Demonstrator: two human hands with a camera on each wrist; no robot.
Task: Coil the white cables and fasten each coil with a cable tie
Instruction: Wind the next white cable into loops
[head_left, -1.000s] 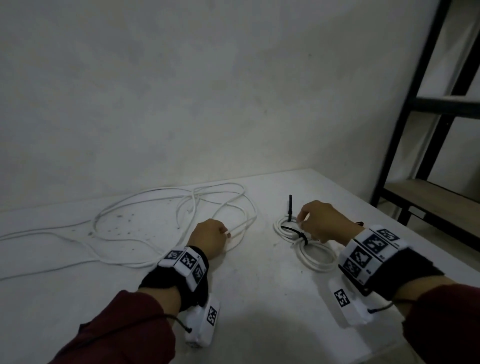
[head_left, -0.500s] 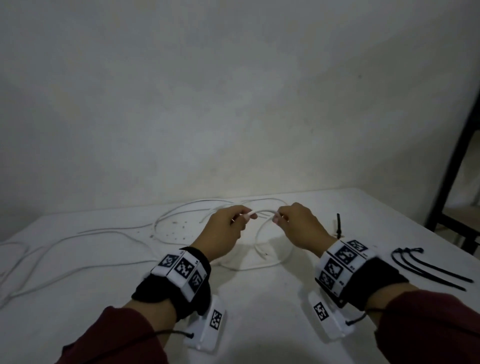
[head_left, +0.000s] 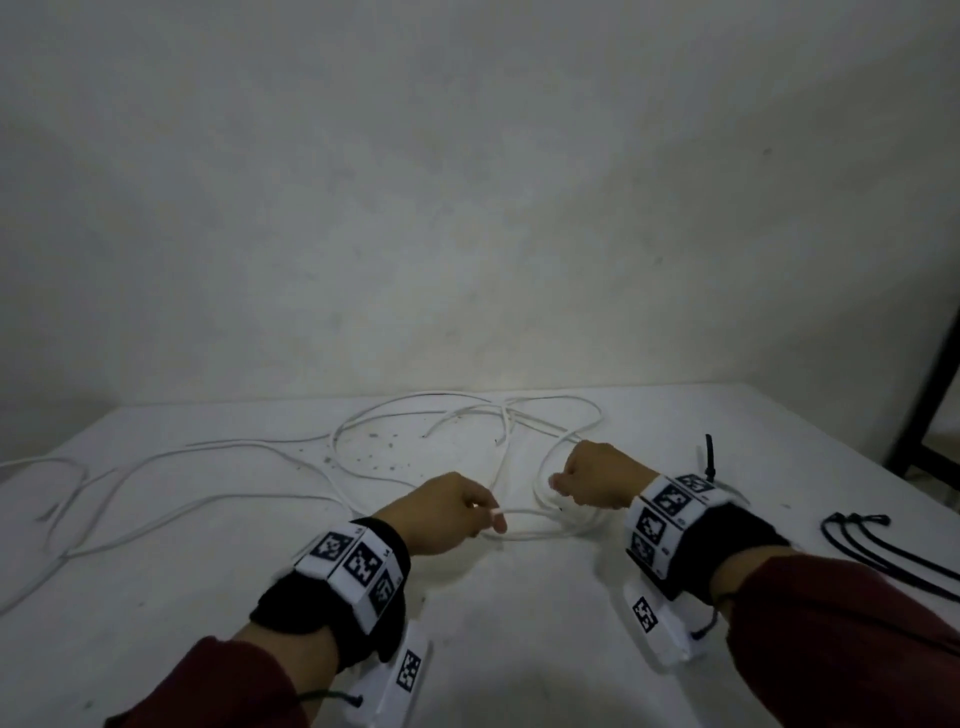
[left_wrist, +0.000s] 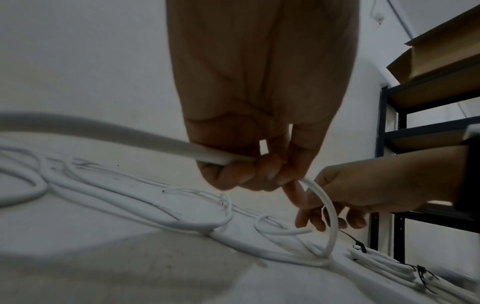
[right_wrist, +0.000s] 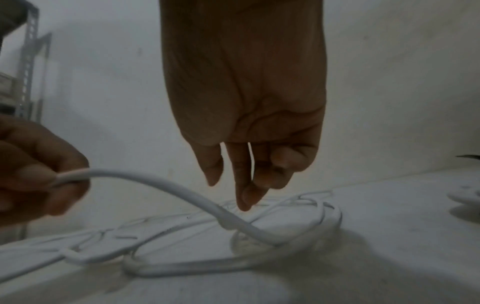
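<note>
Hands lowered, parted | left hand (head_left: 447, 512) pinches cable (head_left: 524, 514) end pointing right | right hand (right_wrist: 249, 115) apparently loose, empty

I am observing both forearms reaching forward, sleeved in dark red, each wrist carrying a black strap with a marker-printed white block. The left hand (head_left: 451, 512) is sitting knuckles up, its fingers (left_wrist: 235, 174) curling under and pinching a white cable (left_wrist: 124, 136) against the thumb. The right hand (head_left: 597, 480) is hovering just beside it, a little further forward, palm down. Its fingers (right_wrist: 244, 185) are hanging loosely downward, slightly bent, gripping nothing that I can see from its wrist view.
</note>
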